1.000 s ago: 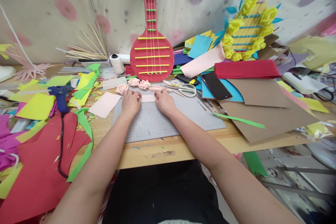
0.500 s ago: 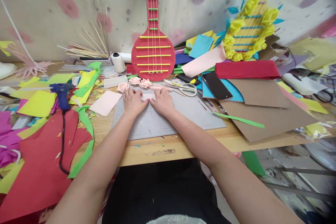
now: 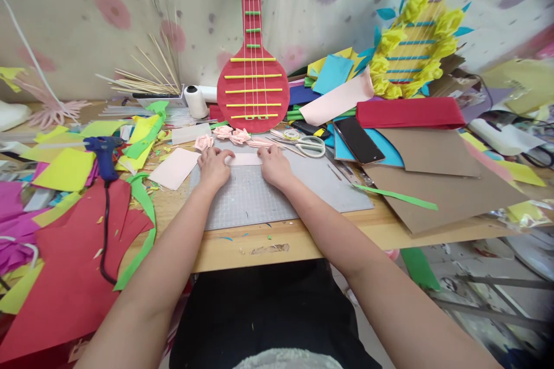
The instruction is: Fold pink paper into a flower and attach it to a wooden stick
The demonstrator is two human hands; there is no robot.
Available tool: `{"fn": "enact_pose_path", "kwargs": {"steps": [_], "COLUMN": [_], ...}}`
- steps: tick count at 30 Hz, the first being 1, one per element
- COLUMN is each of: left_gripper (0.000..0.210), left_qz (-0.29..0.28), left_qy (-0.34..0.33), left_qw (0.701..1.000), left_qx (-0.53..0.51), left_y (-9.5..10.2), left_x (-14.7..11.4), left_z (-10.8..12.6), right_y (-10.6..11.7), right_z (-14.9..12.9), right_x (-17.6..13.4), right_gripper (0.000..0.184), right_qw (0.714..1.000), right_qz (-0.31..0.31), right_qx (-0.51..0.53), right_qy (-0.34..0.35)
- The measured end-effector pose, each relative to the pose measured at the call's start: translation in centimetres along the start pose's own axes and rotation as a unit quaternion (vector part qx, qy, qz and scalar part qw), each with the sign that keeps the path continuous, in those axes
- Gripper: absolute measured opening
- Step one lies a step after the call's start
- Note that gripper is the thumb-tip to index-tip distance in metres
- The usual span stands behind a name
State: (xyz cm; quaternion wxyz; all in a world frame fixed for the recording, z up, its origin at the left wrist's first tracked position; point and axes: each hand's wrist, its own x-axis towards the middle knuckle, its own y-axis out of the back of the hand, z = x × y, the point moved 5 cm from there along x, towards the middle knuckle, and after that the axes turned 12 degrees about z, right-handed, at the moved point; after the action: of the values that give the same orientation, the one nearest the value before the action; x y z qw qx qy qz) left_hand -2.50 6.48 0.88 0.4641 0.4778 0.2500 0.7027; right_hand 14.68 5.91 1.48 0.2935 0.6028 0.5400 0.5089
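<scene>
A narrow pale pink paper strip (image 3: 244,159) lies across the upper part of the grey cutting mat (image 3: 249,202). My left hand (image 3: 215,167) grips its left end, thumb and fingers bent over the paper. At the other end my right hand (image 3: 275,166) holds the strip with curled fingers. Both strip ends are hidden beneath my fingers. Just beyond my hands sit several pink paper roses (image 3: 239,136). White-handled scissors (image 3: 312,147) rest right of my right hand. Left of my left hand is a pale pink paper sheet (image 3: 174,169).
A red paper lute (image 3: 253,92) stands upright behind the mat. A blue glue gun (image 3: 104,155) and red paper (image 3: 73,253) crowd the left side. On the right are a phone (image 3: 359,141), brown cardboard (image 3: 450,202) and a yellow flowered lute (image 3: 411,52).
My hands have moved apart along the strip, so a longer stretch of paper shows between them. The thumbs, close together before, are now well separated.
</scene>
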Motion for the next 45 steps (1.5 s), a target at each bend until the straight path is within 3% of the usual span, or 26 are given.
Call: {"fn": "enact_pose_path", "kwargs": {"steps": [4, 7, 11, 16, 19, 25, 28, 32, 37, 45], "left_gripper": [0.044, 0.033, 0.028, 0.024, 0.02, 0.02, 0.018, 0.02, 0.023, 0.039], "left_qz": [0.035, 0.062, 0.048, 0.038, 0.038, 0.061, 0.053, 0.023, 0.012, -0.043], "left_qy": [-0.004, -0.003, -0.01, -0.019, -0.024, -0.098, -0.123, -0.085, 0.034, 0.029], "left_qw": [0.998, 0.994, 0.994, 0.994, 0.993, 0.982, 0.979, 0.974, 0.935, 0.924], "left_qx": [-0.059, -0.092, -0.093, -0.097, -0.113, -0.148, -0.156, -0.207, -0.354, -0.379], "left_y": [0.2, 0.3, 0.0, 0.2, 0.4, 1.7, 2.0, 1.3, 0.2, 0.0], "left_x": [0.4, 0.7, 0.7, 0.5, 0.4, -0.3, -0.7, -0.7, -0.2, -0.3], "left_z": [-0.3, -0.5, -0.4, 0.0, 0.2, 1.8, 2.6, 2.5, 0.9, 0.7], "right_y": [-0.4, -0.5, -0.6, -0.8, -0.3, 0.7, 0.6, 0.2, 0.3, 0.3], "right_z": [1.2, 2.4, 3.3, 3.6, 3.0, 0.0, -0.9, -1.0, -0.8, -0.8], "right_x": [0.5, 1.1, 1.5, 1.5, 1.4, 0.5, 0.4, 0.8, 1.1, 1.1], "right_gripper": [0.035, 0.038, 0.04, 0.039, 0.039, 0.043, 0.033, 0.015, 0.015, 0.021], "right_qw": [0.997, 0.986, 0.965, 0.954, 0.96, 0.966, 0.966, 0.973, 0.974, 0.97], "right_qz": [0.021, 0.064, 0.128, 0.15, 0.153, 0.143, 0.136, 0.127, 0.12, 0.119], "right_qx": [0.07, 0.142, 0.216, 0.249, 0.231, 0.16, 0.129, 0.093, 0.094, 0.107], "right_qy": [-0.025, -0.061, -0.073, -0.079, -0.035, 0.146, 0.177, 0.166, 0.17, 0.183]}}
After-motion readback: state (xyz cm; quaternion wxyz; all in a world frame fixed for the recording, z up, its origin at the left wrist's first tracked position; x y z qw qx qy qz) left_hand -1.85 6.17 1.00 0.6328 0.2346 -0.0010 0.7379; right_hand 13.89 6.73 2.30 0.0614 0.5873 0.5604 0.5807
